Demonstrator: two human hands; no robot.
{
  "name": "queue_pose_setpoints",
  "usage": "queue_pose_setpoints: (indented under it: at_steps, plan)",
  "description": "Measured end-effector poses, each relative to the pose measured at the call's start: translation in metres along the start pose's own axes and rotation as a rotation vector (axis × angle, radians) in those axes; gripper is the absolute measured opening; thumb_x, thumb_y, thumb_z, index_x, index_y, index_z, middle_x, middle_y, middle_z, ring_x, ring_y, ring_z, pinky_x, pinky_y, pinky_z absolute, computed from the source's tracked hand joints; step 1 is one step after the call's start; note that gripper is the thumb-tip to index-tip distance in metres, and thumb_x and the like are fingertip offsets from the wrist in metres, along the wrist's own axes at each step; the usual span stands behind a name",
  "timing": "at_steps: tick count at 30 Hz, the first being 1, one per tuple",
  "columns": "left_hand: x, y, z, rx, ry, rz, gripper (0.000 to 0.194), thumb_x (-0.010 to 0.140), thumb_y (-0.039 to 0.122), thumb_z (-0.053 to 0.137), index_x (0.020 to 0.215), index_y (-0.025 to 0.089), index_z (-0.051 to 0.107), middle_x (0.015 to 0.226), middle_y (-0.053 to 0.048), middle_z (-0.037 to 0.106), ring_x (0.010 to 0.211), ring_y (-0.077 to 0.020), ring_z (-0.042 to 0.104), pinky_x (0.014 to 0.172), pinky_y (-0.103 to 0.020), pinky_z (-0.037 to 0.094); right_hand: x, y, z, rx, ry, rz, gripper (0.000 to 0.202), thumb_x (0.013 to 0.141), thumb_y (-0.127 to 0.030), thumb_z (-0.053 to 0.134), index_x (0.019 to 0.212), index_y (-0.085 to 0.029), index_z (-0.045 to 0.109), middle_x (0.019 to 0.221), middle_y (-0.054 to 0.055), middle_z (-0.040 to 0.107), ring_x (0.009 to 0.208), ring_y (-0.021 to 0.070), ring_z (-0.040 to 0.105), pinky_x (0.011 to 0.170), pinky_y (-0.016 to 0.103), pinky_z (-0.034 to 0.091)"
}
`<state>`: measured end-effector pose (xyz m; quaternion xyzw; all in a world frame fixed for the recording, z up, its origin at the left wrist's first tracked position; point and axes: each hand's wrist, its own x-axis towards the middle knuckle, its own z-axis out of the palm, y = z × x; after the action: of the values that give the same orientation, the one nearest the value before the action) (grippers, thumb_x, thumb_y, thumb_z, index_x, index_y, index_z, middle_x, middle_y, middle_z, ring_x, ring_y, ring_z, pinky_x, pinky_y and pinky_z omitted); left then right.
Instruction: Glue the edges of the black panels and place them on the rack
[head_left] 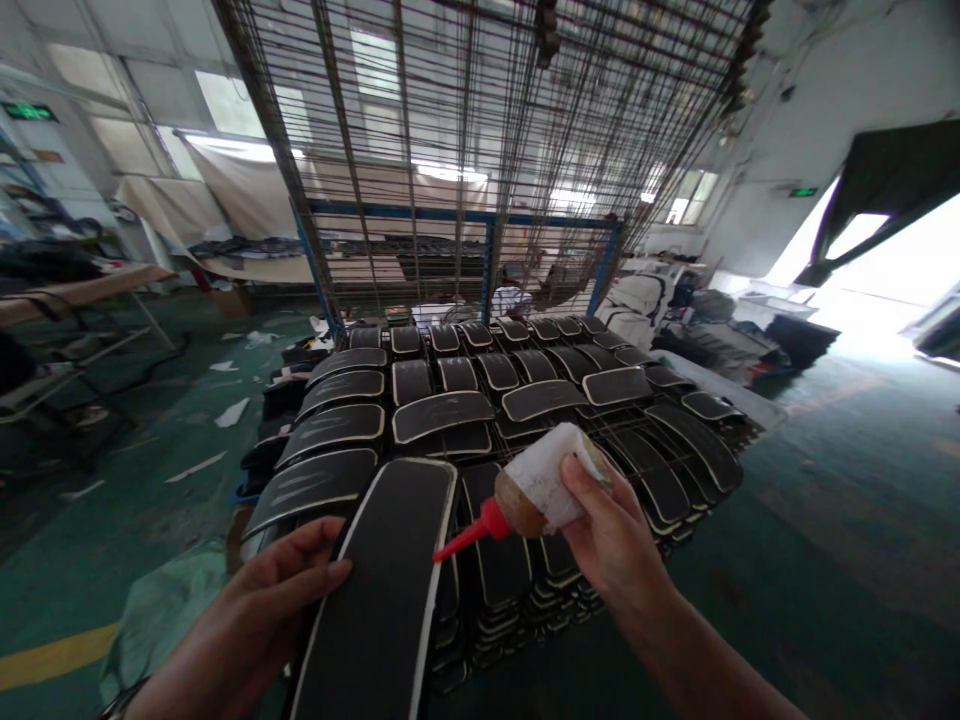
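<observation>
My left hand (289,590) pinches the left edge of a long black panel (382,580), thumb on its face. A pale cream line runs along the panel's rim. My right hand (611,520) is wrapped round a glue bottle (544,475) with a whitish, stained body and a red nozzle (469,532). The bottle is tilted down to the left, and the nozzle's tip meets the panel's right edge. Beneath and beyond lie rows of similar black panels (442,412) with pale rims, resting on a wire rack.
A large wire rack frame (480,130) leans up behind the panels, on blue posts. Stacked layers of panels (495,620) hang below the top rows. Paper scraps (232,412) litter the green floor at left, near a worktable (82,290). White bundles (634,310) stand at right.
</observation>
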<state>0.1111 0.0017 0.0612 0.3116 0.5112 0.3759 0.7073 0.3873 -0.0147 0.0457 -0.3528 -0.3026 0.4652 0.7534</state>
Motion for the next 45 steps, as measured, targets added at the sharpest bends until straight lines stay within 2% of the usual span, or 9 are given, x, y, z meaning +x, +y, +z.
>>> queue_pose_setpoints:
  at_steps: [8,15,21,26,28,33,36,40,45]
  plan:
    - [-0.002,0.006,0.001,-0.003,0.036,0.022,0.039,0.065,0.013,0.084,0.098,0.02,0.065,0.08,-0.005,0.076,0.062,-0.0208,0.073,0.057,-0.031,0.061,-0.019,0.004,-0.004,-0.023,-0.128,0.031,0.03,0.082,-0.036,0.082,0.108,-0.024,0.071,0.09,0.004,0.067,0.078,0.0165,0.062,0.066,0.022,0.052]
    - [-0.003,0.015,0.0,-0.006,0.008,0.054,0.025,0.073,0.005,0.073,0.094,0.016,0.065,0.077,-0.006,0.075,0.06,-0.0182,0.071,0.056,-0.03,0.062,-0.033,-0.001,-0.001,-0.022,-0.281,0.03,0.036,0.087,-0.036,0.077,0.118,-0.026,0.064,0.096,0.008,0.071,0.086,0.0259,0.067,0.078,0.037,0.056]
    - [0.001,0.019,-0.006,-0.065,0.065,0.094,0.022,0.071,0.001,0.071,0.087,0.016,0.067,0.075,-0.006,0.073,0.058,-0.0196,0.071,0.053,-0.03,0.061,-0.046,-0.001,-0.004,-0.049,-0.273,0.015,0.044,0.083,-0.039,0.079,0.121,-0.024,0.062,0.103,0.012,0.07,0.092,0.032,0.066,0.075,0.04,0.055]
    - [0.002,0.021,-0.01,-0.097,0.121,0.131,0.018,0.075,-0.001,0.065,0.082,0.015,0.068,0.07,-0.005,0.072,0.055,-0.0175,0.07,0.051,-0.027,0.06,-0.05,-0.001,-0.005,-0.085,-0.306,0.013,0.049,0.083,-0.042,0.079,0.125,-0.024,0.06,0.108,0.014,0.068,0.097,0.0353,0.065,0.076,0.043,0.055]
    - [0.001,0.021,-0.013,-0.103,0.134,0.142,0.017,0.077,-0.001,0.064,0.082,0.014,0.068,0.07,-0.004,0.072,0.056,-0.0169,0.07,0.052,-0.027,0.061,-0.05,0.001,-0.004,-0.063,-0.295,0.011,0.049,0.082,-0.042,0.079,0.124,-0.024,0.061,0.107,0.014,0.069,0.096,0.0351,0.065,0.076,0.043,0.055]
    - [-0.001,0.02,-0.017,-0.207,0.232,0.156,0.016,0.081,-0.002,0.057,0.079,0.013,0.065,0.068,-0.004,0.072,0.054,-0.016,0.07,0.055,-0.028,0.062,-0.047,0.009,-0.006,0.029,-0.167,0.002,0.05,0.08,-0.039,0.082,0.123,-0.022,0.062,0.107,0.015,0.069,0.096,0.0335,0.065,0.081,0.045,0.055]
    - [-0.006,0.016,-0.017,-0.285,0.273,0.143,0.021,0.083,-0.005,0.052,0.083,0.011,0.065,0.065,-0.004,0.072,0.052,-0.0167,0.07,0.053,-0.028,0.062,-0.043,0.011,-0.007,0.058,-0.104,-0.015,0.045,0.082,-0.039,0.081,0.12,-0.023,0.064,0.105,0.015,0.07,0.096,0.0327,0.066,0.083,0.047,0.055]
    - [-0.012,0.007,-0.012,-0.451,0.328,0.142,0.031,0.083,-0.011,0.045,0.078,0.014,0.062,0.061,0.0,0.071,0.049,-0.011,0.068,0.05,-0.017,0.058,-0.035,0.01,-0.003,0.1,-0.024,-0.078,0.042,0.081,-0.039,0.082,0.117,-0.026,0.066,0.102,0.011,0.071,0.097,0.0302,0.066,0.085,0.045,0.055]
    - [-0.013,-0.006,-0.005,-0.628,0.378,0.122,0.032,0.09,-0.007,0.041,0.075,0.018,0.055,0.059,0.004,0.068,0.045,-0.0061,0.065,0.048,-0.011,0.057,-0.03,0.012,-0.002,0.144,0.003,-0.105,0.038,0.084,-0.037,0.081,0.118,-0.028,0.066,0.104,0.008,0.071,0.102,0.0265,0.066,0.087,0.039,0.054]
